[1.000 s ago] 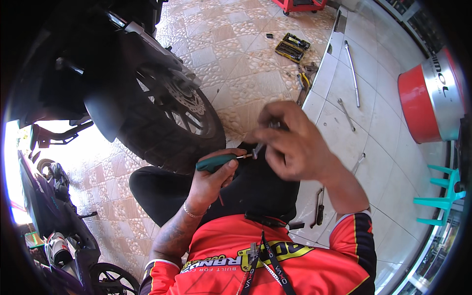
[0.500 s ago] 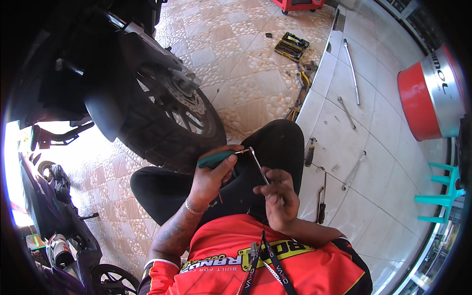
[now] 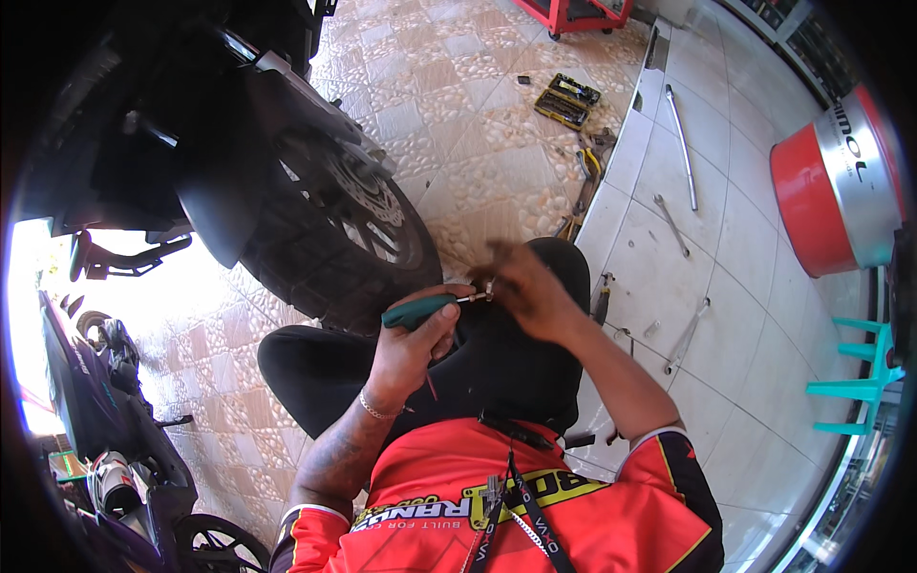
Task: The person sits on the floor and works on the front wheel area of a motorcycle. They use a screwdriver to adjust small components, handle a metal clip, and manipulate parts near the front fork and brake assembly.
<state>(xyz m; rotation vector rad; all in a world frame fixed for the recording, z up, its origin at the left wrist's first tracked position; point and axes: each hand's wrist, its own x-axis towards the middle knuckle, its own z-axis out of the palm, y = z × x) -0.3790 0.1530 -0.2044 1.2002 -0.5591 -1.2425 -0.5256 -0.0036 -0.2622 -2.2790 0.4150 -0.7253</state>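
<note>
My left hand (image 3: 403, 355) is closed round the green handle of a screwdriver-like tool (image 3: 420, 311), whose thin shaft points right above my lap. At the shaft's tip is a small metal fitting (image 3: 482, 296), with what looks like the ring end of a spanner against it. My right hand (image 3: 527, 291) is beside that tip, bent over it and smeared by motion. Its fingers hide the rest of the spanner, so I cannot tell how they grip. A motorcycle's front wheel (image 3: 406, 224) with a brake disc stands just beyond my left hand.
On the right floor lie a long bar (image 3: 682, 148), a spanner (image 3: 671, 226), another spanner (image 3: 688, 334) and a screwdriver (image 3: 602, 301). Farther off are pliers (image 3: 589, 167) and an open bit case (image 3: 566, 101). A red-and-silver drum (image 3: 836, 181) and green stool (image 3: 860, 377) stand right.
My right hand has swung away from my body, up to the far side of the tool's tip; the spanner shaft that showed before is now hidden. My left hand has hardly moved.
</note>
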